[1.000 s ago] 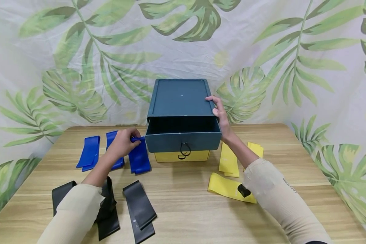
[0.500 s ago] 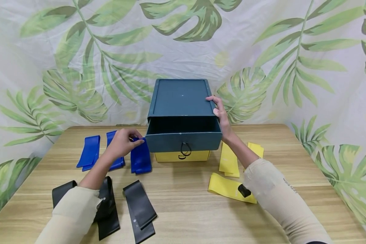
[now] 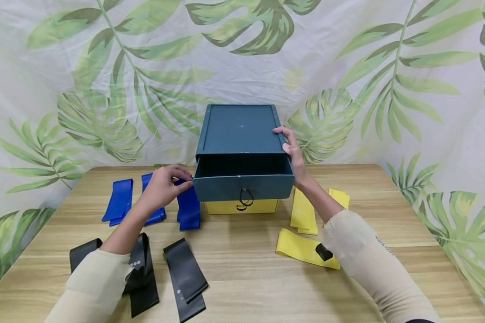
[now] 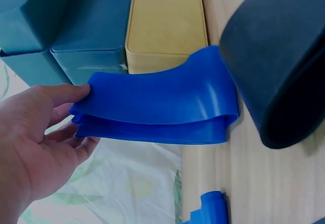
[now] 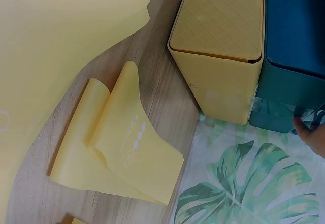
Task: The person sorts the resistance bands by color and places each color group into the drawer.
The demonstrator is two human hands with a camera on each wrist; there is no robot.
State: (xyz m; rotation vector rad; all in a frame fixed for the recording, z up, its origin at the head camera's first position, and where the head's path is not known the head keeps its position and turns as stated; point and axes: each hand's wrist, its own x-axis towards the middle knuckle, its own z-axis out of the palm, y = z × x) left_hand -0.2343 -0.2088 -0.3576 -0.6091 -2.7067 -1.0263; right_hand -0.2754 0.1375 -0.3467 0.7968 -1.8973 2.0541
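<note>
My left hand (image 3: 165, 185) pinches the far end of a blue resistance band (image 3: 189, 208), which hangs folded and raised in the left wrist view (image 4: 157, 102), its lower end at the table. This hand is just left of a dark blue drawer box (image 3: 242, 130), whose drawer (image 3: 242, 188) is pulled out; no contents show in the visible part. A small black loop (image 3: 245, 198) hangs from the drawer's front. Against the box's right side and top edge rest the fingers of my right hand (image 3: 294, 154). Beneath the blue box sits a yellow drawer box (image 3: 242, 207).
Two more blue bands, one folded flat (image 3: 118, 201), lie to the left. Black bands (image 3: 186, 273) lie at the front left. Yellow bands, including one at the front (image 3: 305, 247), lie right of the boxes. A leaf-print cloth (image 3: 242, 72) hangs behind the wooden table (image 3: 242, 287).
My left hand has risen slightly and drawn nearer the drawer's left corner, lifting the upper end of the blue resistance band. The right hand and the boxes stay in place.
</note>
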